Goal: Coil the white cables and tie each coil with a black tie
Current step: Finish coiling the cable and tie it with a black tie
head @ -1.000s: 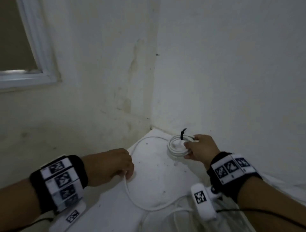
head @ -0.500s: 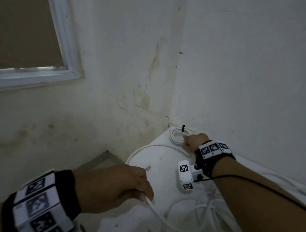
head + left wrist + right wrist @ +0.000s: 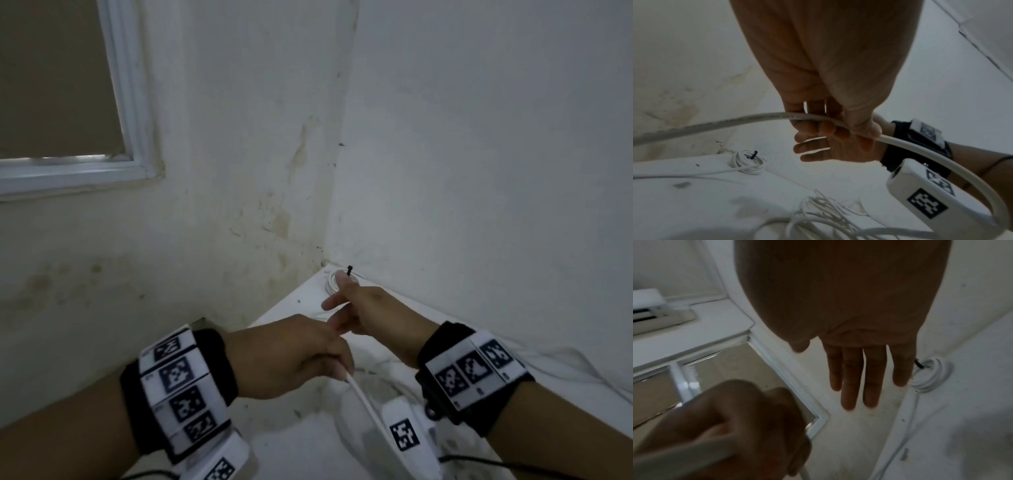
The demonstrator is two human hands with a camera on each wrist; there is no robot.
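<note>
Both hands are meeting over the table (image 3: 287, 442): left hand (image 3: 291, 356) is gripping the loose white cable (image 3: 900, 142), running toward the person; right hand (image 3: 363, 311) is reaching, fingers spread, empty.

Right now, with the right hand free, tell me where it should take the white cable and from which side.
Best guess: take the white cable on the free stretch just past the left hand, where it arcs clear of the table. Bring the open right hand in from the right and curl round it; the left grip holds it steady.
</note>
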